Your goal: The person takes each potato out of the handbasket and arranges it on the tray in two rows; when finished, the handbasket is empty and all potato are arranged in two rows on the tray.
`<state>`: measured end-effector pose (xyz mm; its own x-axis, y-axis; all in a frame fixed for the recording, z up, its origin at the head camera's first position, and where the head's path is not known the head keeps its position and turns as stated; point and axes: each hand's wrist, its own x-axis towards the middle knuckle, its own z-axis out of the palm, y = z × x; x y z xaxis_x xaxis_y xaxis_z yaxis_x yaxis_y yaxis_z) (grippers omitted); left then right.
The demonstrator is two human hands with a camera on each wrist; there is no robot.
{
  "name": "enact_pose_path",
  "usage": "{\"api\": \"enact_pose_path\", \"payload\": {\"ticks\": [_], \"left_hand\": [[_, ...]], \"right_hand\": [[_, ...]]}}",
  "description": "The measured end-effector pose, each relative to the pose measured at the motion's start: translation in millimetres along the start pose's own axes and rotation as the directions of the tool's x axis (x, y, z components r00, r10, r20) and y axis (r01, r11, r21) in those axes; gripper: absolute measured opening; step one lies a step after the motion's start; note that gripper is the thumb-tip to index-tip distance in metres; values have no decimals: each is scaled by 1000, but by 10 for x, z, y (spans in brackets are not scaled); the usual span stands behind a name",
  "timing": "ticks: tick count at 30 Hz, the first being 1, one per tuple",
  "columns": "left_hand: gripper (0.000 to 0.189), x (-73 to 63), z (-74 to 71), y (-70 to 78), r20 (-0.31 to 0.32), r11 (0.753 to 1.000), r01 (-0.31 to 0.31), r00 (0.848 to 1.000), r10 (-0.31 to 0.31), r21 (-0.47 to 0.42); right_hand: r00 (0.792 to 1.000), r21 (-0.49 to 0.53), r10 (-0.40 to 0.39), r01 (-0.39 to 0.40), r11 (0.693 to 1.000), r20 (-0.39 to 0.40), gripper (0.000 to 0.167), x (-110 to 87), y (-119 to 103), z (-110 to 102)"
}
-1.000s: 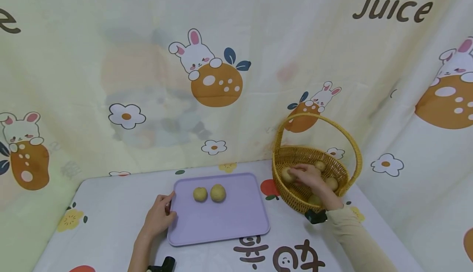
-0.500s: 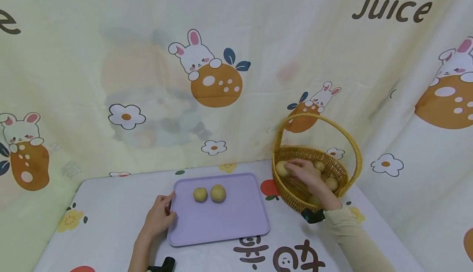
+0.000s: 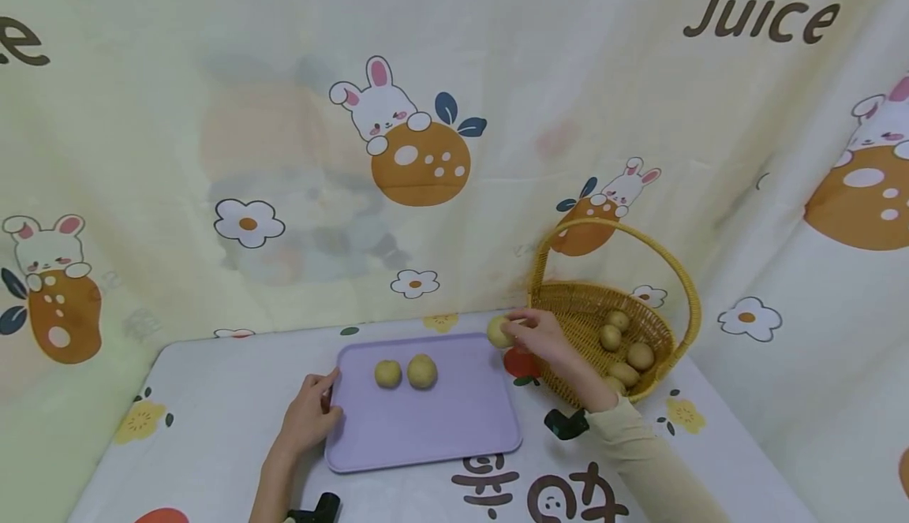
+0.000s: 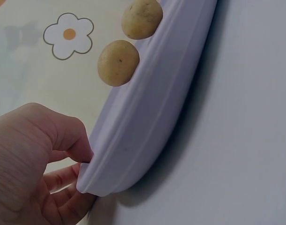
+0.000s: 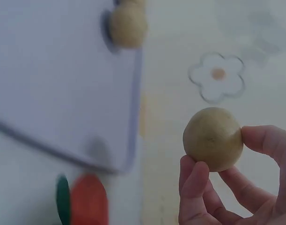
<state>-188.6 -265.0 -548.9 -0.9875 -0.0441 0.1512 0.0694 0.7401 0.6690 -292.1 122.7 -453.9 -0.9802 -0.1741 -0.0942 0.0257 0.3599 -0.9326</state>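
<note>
Between the thumb and fingers of my right hand (image 3: 543, 338) is a round, pale yellow-brown potato (image 5: 213, 139), held in the air by the far right corner of the lilac tray (image 3: 426, 428). Two more potatoes, a smaller one (image 3: 387, 374) and a larger one (image 3: 422, 371), lie side by side on the tray towards its back. My left hand (image 3: 307, 415) pinches the tray's left rim; in the left wrist view the thumb and fingers (image 4: 68, 140) close around that edge.
A yellow wicker basket (image 3: 575, 302) with a tall arched handle stands right of the tray, under my right forearm. Several potatoes (image 3: 640, 356) lie in it. A printed curtain (image 3: 298, 152) hangs behind the cloth-covered table (image 3: 213, 412).
My right hand has lifted a potato out of the basket and carried it left to the tray's far right corner. My left hand stays at the tray's rim.
</note>
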Motion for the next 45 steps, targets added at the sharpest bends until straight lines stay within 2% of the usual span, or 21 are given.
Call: {"api": "enact_pose_path", "payload": {"ticks": [9,15,25,38,40,45], "left_hand": [[65,0,-7,10,-16,1000,-16,1000,16,-2],[64,-16,-15,25,-20,1000,-20,1000,20,-9],[65,0,11,-3,-13,1000,-11,1000,10,-15],[65,-7,8,3,-13,1000,3,1000,-3,-21],[64,-5,13,-3,-26,1000,-8,1000,7,-27],[63,-12,29,-14,-92,996,-86,992,83,-24]], "right_hand": [[1000,-82,9,-10,997,-5,30,116,176,666],[1000,-89,-28,29,996,9,25,147,313,927],[996,73,48,-53,996,69,24,119,315,1026],[989,93,81,-93,991,126,26,104,314,1056],[987,92,90,-103,990,133,27,100,322,1052],[985,79,111,-122,989,136,28,72,314,1019]]}}
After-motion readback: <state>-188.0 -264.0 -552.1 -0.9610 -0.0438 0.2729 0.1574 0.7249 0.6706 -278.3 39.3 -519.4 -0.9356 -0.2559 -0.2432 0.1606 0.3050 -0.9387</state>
